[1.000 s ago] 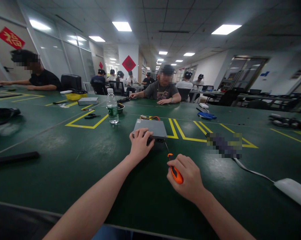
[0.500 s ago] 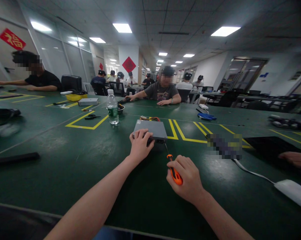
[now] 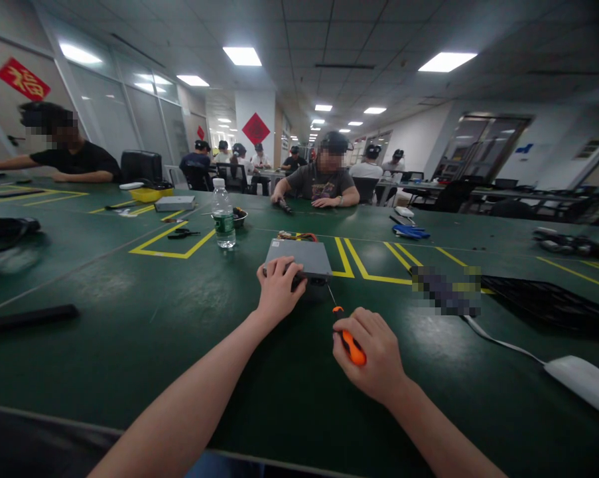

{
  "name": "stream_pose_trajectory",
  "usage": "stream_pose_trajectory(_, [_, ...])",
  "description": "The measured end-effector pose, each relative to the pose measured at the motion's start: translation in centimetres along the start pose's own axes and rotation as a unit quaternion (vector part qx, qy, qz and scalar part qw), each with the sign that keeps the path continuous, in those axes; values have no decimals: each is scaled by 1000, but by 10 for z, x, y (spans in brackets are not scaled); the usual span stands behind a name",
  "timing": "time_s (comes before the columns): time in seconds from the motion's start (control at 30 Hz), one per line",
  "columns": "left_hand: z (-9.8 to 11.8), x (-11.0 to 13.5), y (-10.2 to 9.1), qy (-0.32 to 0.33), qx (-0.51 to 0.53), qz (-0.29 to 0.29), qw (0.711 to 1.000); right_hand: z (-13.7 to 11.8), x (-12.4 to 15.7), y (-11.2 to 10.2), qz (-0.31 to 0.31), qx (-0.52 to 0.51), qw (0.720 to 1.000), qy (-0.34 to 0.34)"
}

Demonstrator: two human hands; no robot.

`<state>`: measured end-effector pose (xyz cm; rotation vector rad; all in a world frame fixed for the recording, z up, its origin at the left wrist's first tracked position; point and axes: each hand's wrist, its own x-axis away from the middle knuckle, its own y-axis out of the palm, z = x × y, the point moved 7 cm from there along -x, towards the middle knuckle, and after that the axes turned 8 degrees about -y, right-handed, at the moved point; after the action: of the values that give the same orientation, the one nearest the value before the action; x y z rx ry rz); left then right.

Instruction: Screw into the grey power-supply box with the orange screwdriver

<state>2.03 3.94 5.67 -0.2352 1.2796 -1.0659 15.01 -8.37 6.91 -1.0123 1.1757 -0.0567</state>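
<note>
A grey metal computer power supply point(image 3: 302, 255) lies on the green table, its bundle of coloured wires point(image 3: 298, 236) at the far side. My left hand point(image 3: 280, 285) grips its near left edge, fingers over the top and thumb at the near face. In my right hand point(image 3: 371, 352) is a screwdriver point(image 3: 353, 348) with an orange and black handle, the fingers wrapped round it. Its thin shaft points up and away, and the tip is at the near right corner of the power supply. Whether the tip sits in a screw is too small to tell.
Left of the power supply stand a water bottle point(image 3: 224, 216) and a small bowl point(image 3: 240, 216). Blue gloves point(image 3: 411, 232) lie farther right. A white power strip point(image 3: 582, 382) with its cable is at the right. Across the table sits a person point(image 3: 324, 179) holding a dark tool.
My right hand has turned the screwdriver handle slightly; my left hand stays put. The person opposite has drawn a dark tool nearer. Another person's hand at the right has left view.
</note>
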Motion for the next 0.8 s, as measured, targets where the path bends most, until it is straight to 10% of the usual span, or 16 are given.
stream_pose_trajectory(0.8, [0, 0, 0, -6, -1, -7, 1000, 1, 1, 2, -9, 9, 1000, 3])
